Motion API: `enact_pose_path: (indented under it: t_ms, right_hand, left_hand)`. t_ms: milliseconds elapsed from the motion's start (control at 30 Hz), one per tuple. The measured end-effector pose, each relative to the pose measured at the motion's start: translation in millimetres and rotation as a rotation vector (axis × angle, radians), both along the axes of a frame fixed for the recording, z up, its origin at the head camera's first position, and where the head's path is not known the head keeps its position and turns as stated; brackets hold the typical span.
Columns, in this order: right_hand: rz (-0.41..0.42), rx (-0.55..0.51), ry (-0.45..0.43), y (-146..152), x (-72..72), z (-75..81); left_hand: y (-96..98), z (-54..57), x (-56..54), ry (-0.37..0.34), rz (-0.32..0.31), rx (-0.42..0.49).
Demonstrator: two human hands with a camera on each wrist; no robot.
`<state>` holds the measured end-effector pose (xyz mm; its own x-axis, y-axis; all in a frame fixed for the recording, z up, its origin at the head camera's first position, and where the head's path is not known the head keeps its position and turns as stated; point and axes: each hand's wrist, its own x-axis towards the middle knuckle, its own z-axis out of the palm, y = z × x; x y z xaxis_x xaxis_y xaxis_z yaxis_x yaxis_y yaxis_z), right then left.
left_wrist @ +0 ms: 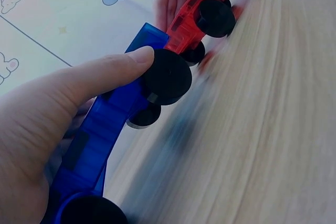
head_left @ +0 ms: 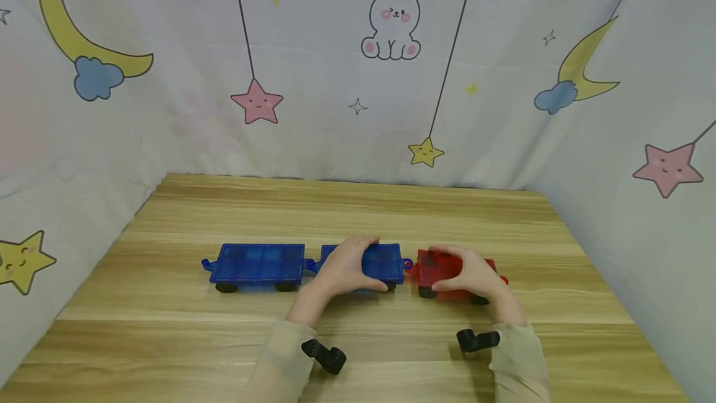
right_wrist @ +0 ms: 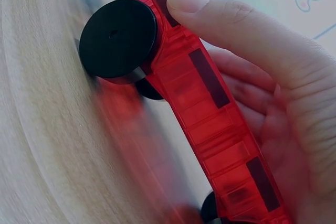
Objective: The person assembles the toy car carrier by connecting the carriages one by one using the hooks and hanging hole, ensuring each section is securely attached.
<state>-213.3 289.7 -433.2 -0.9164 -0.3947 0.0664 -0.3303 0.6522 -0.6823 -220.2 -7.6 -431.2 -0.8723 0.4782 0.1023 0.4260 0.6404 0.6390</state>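
Three translucent toy wagons with black wheels stand in a row across the wooden table. My left hand (head_left: 345, 269) grips the middle blue wagon (head_left: 385, 260) across its width, thumb on the near side. My right hand (head_left: 468, 271) holds the red wagon (head_left: 433, 266) the same way; its thumb (right_wrist: 189, 4) lies on the red side wall in the right wrist view. A blue ring (head_left: 408, 263) and the red wagon's hitch meet between these two. Hitched at the left is another blue wagon (head_left: 260, 260), which neither hand touches. Whether the held wagons' wheels touch the table, I cannot tell.
The wood-grain table (head_left: 358, 210) runs back to a pale cloth backdrop (head_left: 335, 142) printed with stars, moons and a rabbit. Cloth also hangs along both sides. Black wrist cameras (head_left: 327, 356) are worn over the beige sleeves (head_left: 279, 353).
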Motion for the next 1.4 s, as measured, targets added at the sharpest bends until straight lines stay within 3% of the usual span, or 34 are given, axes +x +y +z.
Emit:
enact_pose_path:
  t_ms: [1400]
  right_hand:
    - [0.004, -0.016, -0.003, -1.6, -0.6, 0.9]
  left_hand:
    - [-0.1, 1.4, -0.3, 0.007, 0.003, -0.053]
